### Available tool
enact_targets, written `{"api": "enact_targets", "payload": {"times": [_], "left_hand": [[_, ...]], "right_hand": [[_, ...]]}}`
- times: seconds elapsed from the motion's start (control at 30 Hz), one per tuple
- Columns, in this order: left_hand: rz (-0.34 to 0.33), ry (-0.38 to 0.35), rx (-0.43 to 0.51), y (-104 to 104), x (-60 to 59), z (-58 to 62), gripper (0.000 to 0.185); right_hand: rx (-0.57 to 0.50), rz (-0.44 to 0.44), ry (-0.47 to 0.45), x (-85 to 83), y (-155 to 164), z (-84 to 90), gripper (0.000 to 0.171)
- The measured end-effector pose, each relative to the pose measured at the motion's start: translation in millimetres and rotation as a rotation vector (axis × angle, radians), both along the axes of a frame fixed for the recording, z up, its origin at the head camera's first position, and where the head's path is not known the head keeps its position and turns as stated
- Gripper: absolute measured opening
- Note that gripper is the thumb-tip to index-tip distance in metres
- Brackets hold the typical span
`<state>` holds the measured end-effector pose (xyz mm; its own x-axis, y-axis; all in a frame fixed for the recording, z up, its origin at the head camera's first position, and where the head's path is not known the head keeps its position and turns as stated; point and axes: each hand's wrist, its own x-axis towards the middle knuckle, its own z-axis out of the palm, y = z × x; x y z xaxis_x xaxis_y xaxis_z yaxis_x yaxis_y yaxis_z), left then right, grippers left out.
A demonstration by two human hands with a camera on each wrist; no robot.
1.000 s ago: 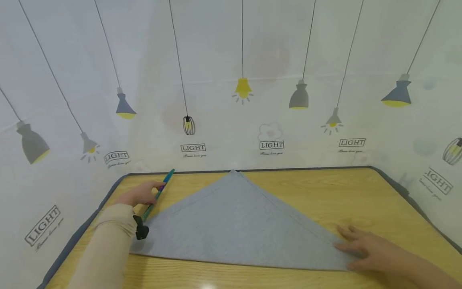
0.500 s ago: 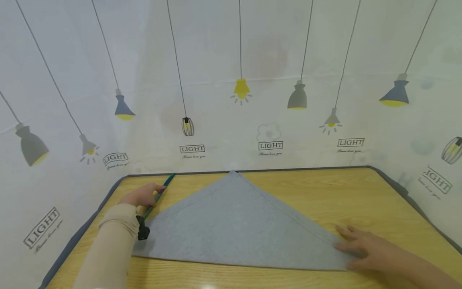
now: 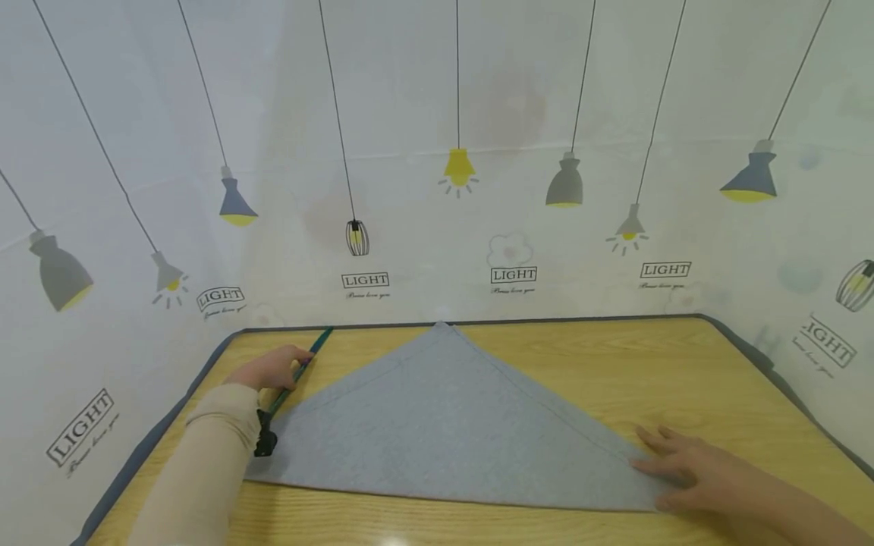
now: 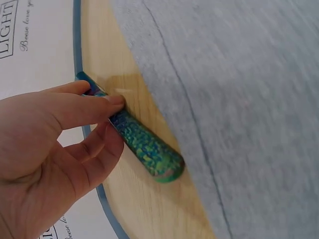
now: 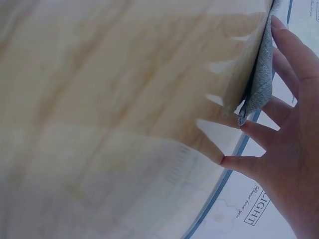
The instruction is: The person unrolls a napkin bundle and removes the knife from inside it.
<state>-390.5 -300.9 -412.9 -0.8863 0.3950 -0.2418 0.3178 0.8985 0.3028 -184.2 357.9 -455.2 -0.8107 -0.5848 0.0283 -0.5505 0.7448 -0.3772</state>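
On the table: a grey felt cloth folded into a triangle (image 3: 451,425) lies flat on the yellow wooden tabletop (image 3: 614,364), its apex pointing toward the lamp-printed wall covering (image 3: 437,152).
Left hand: the left hand (image 3: 268,369) pinches a slim stick with a mottled green-blue handle (image 4: 144,147) between thumb and fingers, just off the cloth's left slanted edge; the stick's far end points toward the back edge of the table.
Right hand: the right hand (image 3: 690,466) lies with straight, spread fingers flat on the cloth's right corner, pressing it to the wood, gripping nothing.
Risk, stick: the pinch is light and near one end, so the free rounded end beside the cloth could swing or roll out of the fingers, as I judge it.
Risk, cloth: only one corner is pinned; a nudge from the stick on the left side could slide or ruck the unheld edge and spoil the fold.
Risk, corner: in the right wrist view the cloth corner (image 5: 259,84) looks slightly lifted under the fingers, so it may curl if pressure eases.
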Motion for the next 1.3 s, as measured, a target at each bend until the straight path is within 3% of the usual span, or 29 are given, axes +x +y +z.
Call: {"api": "enact_targets", "payload": {"times": [0.23, 0.77, 0.93, 1.03, 1.17, 1.3], "left_hand": [[-0.038, 0.069, -0.018, -6.0, 3.6, -4.9, 0.060], [0.020, 0.031, 0.077, -15.8, 15.3, -6.0, 0.058], [0.060, 0.025, 0.117, -23.3, 18.2, -5.9, 0.057], [0.051, 0.035, 0.141, -24.7, 19.3, -4.4, 0.057], [0.053, 0.029, 0.175, -20.3, 19.2, -0.6, 0.061], [0.081, 0.012, 0.191, -8.7, 19.8, 5.8, 0.070]], "right_hand": [[0.010, -0.013, -0.019, -0.9, 2.5, -1.8, 0.051], [0.038, -0.028, -0.044, -4.3, -1.8, 1.1, 0.051], [0.158, -0.020, 0.014, -13.9, -8.2, 8.4, 0.054], [0.218, -0.018, 0.108, -23.1, -12.2, 14.2, 0.056], [0.178, -0.084, 0.212, -37.2, -20.2, 22.5, 0.054], [0.119, -0.132, 0.250, -52.9, -30.5, 32.4, 0.056]]}}
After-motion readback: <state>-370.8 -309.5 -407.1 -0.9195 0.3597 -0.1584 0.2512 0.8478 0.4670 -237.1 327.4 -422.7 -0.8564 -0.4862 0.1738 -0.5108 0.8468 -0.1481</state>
